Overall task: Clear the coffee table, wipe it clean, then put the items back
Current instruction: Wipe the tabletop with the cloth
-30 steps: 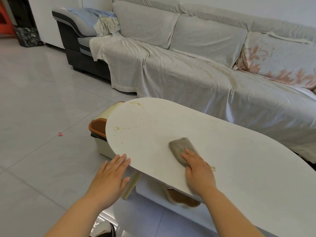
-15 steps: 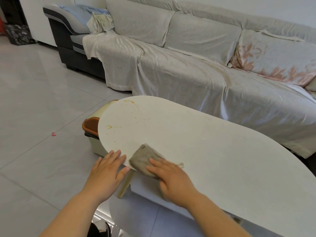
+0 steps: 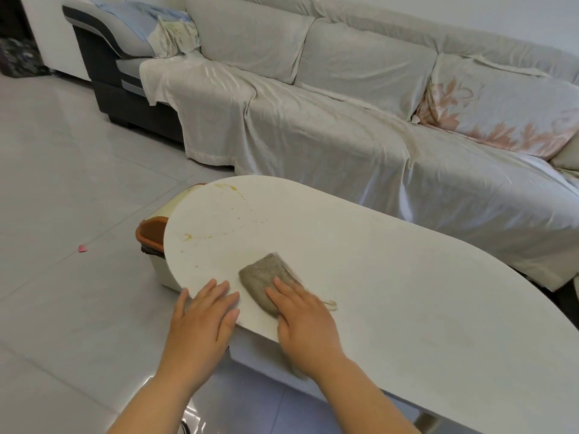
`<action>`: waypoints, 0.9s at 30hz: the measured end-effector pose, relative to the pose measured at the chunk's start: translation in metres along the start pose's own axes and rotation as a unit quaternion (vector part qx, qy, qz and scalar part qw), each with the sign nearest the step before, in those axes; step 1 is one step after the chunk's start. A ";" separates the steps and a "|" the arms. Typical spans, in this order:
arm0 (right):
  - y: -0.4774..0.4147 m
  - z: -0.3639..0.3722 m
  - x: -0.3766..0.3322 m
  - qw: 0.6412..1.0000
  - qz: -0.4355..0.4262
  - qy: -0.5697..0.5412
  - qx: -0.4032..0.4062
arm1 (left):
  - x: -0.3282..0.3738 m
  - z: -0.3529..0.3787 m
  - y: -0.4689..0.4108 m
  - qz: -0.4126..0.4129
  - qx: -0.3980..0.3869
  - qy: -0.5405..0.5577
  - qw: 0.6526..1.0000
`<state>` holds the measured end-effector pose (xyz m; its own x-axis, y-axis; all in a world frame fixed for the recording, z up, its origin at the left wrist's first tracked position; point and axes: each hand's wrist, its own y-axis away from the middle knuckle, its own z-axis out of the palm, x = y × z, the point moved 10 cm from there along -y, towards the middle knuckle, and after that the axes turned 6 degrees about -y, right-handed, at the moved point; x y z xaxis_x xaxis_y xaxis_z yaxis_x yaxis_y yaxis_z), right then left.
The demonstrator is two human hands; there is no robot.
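The white oval coffee table carries nothing but a grey-brown cloth near its left front edge. My right hand lies flat on the cloth's near part and presses it onto the tabletop. A thin loop of the cloth sticks out to the right of the hand. My left hand rests with spread fingers on the table's front left rim, just left of the cloth. Yellow-brown stains run along the table's far left end.
A cream bin with an orange-brown rim stands on the floor, partly under the table's left end. A long sofa under a pale sheet runs behind the table. Grey tiled floor lies to the left, with a small pink scrap.
My right hand slid the cloth left along the front edge, then a little back to the right and further onto the table. My left hand stayed on the rim.
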<state>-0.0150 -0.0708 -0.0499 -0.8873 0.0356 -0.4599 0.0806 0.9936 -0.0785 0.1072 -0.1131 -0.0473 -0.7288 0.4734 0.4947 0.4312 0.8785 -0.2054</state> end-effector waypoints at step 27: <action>-0.195 -0.052 0.121 0.956 0.281 0.069 0.051 | -0.109 -0.003 -0.063 -0.211 0.082 0.199 0.953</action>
<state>-0.1616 -0.2544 -0.0441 -0.7409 0.5821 -0.3351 0.6006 0.7975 0.0574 0.1609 -0.2204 -0.0857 -0.5458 0.0422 0.8369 0.0308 0.9991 -0.0303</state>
